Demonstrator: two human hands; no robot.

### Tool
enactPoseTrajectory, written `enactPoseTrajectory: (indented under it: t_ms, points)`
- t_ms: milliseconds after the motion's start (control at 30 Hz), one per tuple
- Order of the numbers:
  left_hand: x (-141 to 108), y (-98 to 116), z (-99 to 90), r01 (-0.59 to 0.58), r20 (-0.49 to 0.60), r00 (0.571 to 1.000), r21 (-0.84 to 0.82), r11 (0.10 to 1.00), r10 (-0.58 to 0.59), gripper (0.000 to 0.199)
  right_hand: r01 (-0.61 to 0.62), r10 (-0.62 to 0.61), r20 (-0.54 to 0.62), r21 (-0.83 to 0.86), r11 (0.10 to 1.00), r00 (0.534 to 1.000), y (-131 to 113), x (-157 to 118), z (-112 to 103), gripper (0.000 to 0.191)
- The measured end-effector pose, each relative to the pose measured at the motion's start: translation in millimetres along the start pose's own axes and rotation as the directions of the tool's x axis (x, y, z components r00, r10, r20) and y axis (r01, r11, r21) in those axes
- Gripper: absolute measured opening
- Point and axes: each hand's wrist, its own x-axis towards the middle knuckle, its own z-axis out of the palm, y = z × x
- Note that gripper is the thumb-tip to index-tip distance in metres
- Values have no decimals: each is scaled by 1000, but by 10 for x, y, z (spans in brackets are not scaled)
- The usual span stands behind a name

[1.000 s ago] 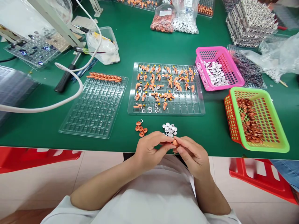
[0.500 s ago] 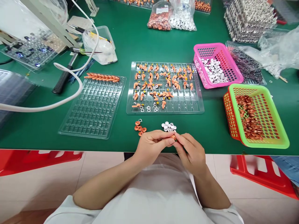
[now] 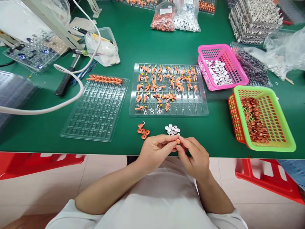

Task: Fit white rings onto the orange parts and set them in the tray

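My left hand (image 3: 154, 151) and my right hand (image 3: 195, 156) meet at the table's front edge. Between their fingertips both pinch a small orange part (image 3: 178, 141), mostly covered by the fingers. Just beyond them lies a small pile of white discs (image 3: 172, 129). To the left are several orange-brown cup-shaped discs (image 3: 143, 131) with a small white ring (image 3: 143, 122) beside them. Farther off, a clear compartment tray (image 3: 190, 109) holds many curved orange parts with yellow bits, and some white rings in its front row.
A second clear tray (image 3: 90, 124) with a row of copper-coloured pieces lies left. At right stand a pink basket (image 3: 202, 68) of white discs and a green basket (image 3: 284, 127) of copper-coloured discs. A hammer (image 3: 65, 81) and white cable (image 3: 79, 90) lie at left; filled bags (image 3: 163, 20) stand behind.
My fingers have shifted slightly around the orange part, and a bit more of it shows between them. The other things on the table stay where they were.
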Motion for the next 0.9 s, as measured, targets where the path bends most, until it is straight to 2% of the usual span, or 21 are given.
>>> enactPoseTrajectory:
  t_ms: [233,467,667,800,900]
  points:
    - [2,10,41,39,-68,997,19,999,-38,20,-7,7,1,-9,1000,1000,4,-4,-14,38]
    - [-24,-34,8,-2,-20,1000,78,997,3,25,41,-47,-86,-71,997,995,2,-15,28,39]
    - [-19,-71,-9,3,12,1000,3,1000,-3,18,115,-132,-118,-145,983,984,36,-27,70,41]
    - [-14,-80,-25,10,48,999,-39,999,-8,19,121,-135,-126,-118,986,983,38,-34,79,44]
    - [-8,-71,-55,41,83,996,-32,999,-38,29,99,-109,-125,-83,992,986,32,-28,70,42]
